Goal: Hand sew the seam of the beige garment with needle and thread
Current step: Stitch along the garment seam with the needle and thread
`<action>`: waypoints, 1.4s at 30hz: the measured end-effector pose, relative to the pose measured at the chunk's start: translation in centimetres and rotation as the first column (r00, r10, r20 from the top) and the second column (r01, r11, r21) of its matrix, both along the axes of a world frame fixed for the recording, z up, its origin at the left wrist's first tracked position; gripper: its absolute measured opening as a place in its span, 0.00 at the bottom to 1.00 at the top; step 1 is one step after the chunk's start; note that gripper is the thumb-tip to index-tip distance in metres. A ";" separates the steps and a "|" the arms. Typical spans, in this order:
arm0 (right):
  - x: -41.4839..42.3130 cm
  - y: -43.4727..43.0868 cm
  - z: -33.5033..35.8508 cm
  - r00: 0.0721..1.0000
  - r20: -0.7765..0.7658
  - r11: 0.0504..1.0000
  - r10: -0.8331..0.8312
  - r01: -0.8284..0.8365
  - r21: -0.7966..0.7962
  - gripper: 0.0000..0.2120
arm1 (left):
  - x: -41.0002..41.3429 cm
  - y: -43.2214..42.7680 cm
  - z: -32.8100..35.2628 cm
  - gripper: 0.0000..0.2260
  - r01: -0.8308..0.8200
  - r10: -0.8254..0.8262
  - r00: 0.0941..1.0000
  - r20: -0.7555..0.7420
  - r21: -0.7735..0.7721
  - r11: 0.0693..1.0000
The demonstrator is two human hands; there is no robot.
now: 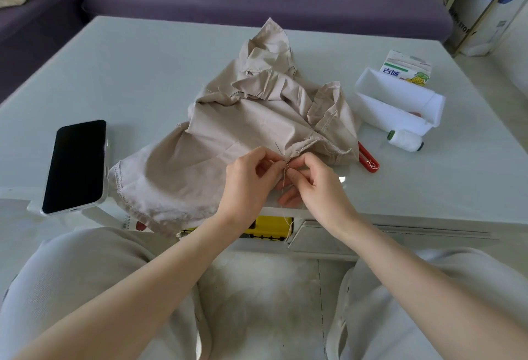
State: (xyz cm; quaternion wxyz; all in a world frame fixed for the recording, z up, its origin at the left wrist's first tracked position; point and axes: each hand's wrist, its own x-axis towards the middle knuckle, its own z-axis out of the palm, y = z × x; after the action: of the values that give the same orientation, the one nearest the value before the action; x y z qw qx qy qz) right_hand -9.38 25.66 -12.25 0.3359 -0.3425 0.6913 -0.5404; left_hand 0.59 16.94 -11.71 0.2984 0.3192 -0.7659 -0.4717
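Beige garment (243, 131) lies crumpled mid-table (143, 74), its near seam edge pinched by the left hand (248, 182) while the right hand (317, 185), fingertips meeting the left's, pinches the needle (279, 150); phone (75, 165) at 9 o'clock, thread spool (405, 140) at 3 o'clock.

The left hand (245, 179) and right hand (317, 185) pinched the needle (280, 150) at the beige garment's (243, 119) near edge. A phone (75, 167) lay left of it.
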 end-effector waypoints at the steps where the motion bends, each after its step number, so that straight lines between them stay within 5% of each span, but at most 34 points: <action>1: 0.0 0.0 0.0 1.000 -0.004 1.000 0.006 -0.006 0.008 0.04 | 0.0 0.1 0.0 0.07 0.000 0.000 1.000 0.005 -0.004 1.000; 12: 0.1 0.1 -0.4 0.992 -0.128 0.999 0.017 -0.013 0.030 0.12 | -0.3 -0.3 0.1 0.06 -0.045 0.045 0.999 -0.003 0.018 0.999; 22: 0.0 0.3 -0.7 0.925 -0.367 0.995 -0.095 0.083 -0.049 0.03 | -0.2 -0.2 -0.4 0.04 0.028 -0.027 0.998 0.062 -0.025 0.999; 28: -1.6 0.4 0.1 0.620 -0.736 0.961 -0.271 0.135 -0.241 0.08 | -0.2 -0.5 -0.7 0.05 0.024 -0.020 0.998 0.063 -0.060 0.998; 32: -2.1 0.2 -0.3 0.664 -0.728 0.985 -0.170 0.098 -0.140 0.11 | 0.0 -0.3 -0.8 0.03 0.068 -0.061 0.996 0.072 -0.097 0.993; 36: -2.1 -0.1 -1.1 0.714 -0.700 0.982 0.035 0.104 0.155 0.14 | 0.0 -0.2 -1.3 0.02 0.100 -0.086 0.991 0.104 -0.144 0.984; 42: -2.2 -0.3 -0.4 0.905 -0.416 0.972 0.090 0.011 0.234 0.14 | 0.1 -0.1 -2.1 0.03 0.116 -0.082 0.984 0.160 -0.217 0.969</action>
State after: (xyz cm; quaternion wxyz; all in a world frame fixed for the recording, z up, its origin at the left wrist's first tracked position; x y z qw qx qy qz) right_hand -11.57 25.38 -12.70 0.2261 -0.4242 0.7986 -0.3623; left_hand 0.73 16.83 -13.81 0.2501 0.2792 -0.8496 -0.3709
